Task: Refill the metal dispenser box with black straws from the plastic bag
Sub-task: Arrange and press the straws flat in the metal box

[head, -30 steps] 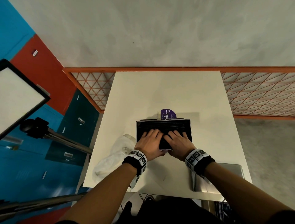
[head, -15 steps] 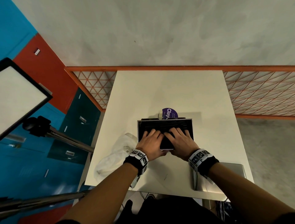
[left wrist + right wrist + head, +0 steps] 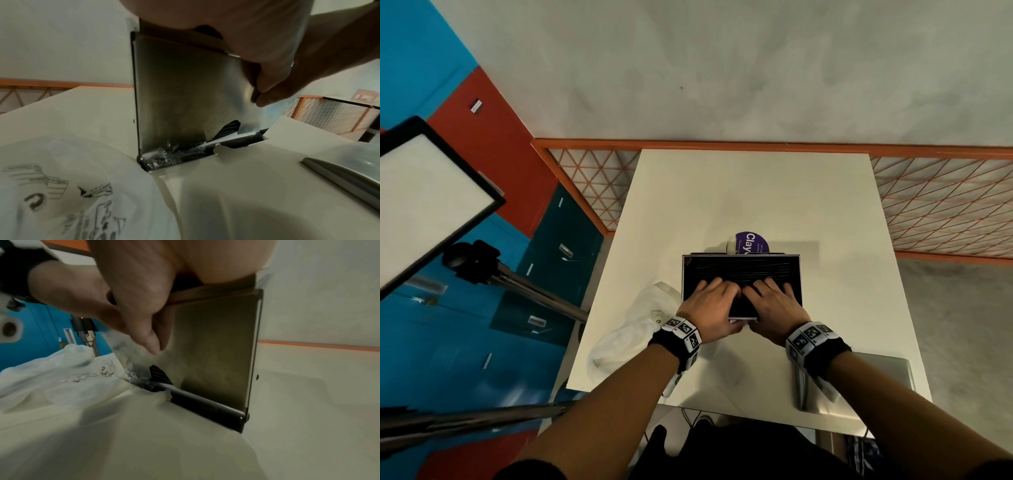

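- One metal dispenser box (image 3: 741, 274), upright mid-tabletop (image 3: 739, 198), full of black straws (image 3: 743, 266); too many to count.
- My left hand (image 3: 710, 305) and right hand (image 3: 774, 305): fingers spread flat, pressing the straws.
- One plastic bag (image 3: 630, 329) just left of the box.
- One lid (image 3: 859, 383) near right.

Upright brushed-metal dispenser box (image 3: 185, 91): satin, smudged sheen. Thin black plastic straws (image 3: 739, 265): glossy. Crumpled translucent white plastic bag (image 3: 626, 329), 9 o'clock of box. Cream surface (image 3: 739, 195): smooth, matt.
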The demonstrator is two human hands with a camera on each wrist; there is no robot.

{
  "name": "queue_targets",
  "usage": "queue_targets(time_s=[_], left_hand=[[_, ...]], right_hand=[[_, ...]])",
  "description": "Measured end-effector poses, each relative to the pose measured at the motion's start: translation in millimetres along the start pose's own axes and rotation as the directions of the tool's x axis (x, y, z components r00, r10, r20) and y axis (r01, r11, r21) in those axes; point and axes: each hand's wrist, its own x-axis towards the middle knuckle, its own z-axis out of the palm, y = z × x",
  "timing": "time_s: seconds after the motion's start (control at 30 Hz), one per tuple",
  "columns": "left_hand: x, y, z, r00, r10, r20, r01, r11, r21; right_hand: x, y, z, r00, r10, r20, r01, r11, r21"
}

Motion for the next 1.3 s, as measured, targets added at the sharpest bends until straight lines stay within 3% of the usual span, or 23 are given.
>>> queue_targets(time_s=[0.3, 0.5, 0.63, 0.9, 1.07, 1.3], left_hand=[[3, 1, 3, 0.996, -0.069, 0.052, 0.067, 0.997, 0.041], [4, 1, 0, 0.997, -0.066, 0.025, 0.065, 0.997, 0.043], [3, 1, -3, 0.996, -0.089, 0.02, 0.09, 0.995, -0.04], [-8, 3, -8, 0.968, -0.237, 0.085, 0.25, 0.942, -0.223], [-8, 2, -7, 0.966, -0.242, 0.088, 0.257, 0.931, -0.26], [-9, 2, -9, 0.974, -0.216, 0.074, 0.228, 0.933, -0.28]], right_hand=[[-4, 4, 4, 0.995, -0.092, -0.025, 0.091, 0.996, -0.024], [-1, 3, 0, 0.998, -0.058, 0.002, 0.058, 0.998, -0.008], [1, 4, 0, 0.999, -0.046, -0.004, 0.046, 0.999, -0.005], [0, 7, 0, 0.995, -0.061, -0.084, 0.069, 0.994, 0.088], [-2, 9, 0, 0.994, -0.09, -0.063, 0.101, 0.973, 0.205], [-2, 8, 4, 0.999, -0.039, -0.035, 0.044, 0.986, 0.164]])
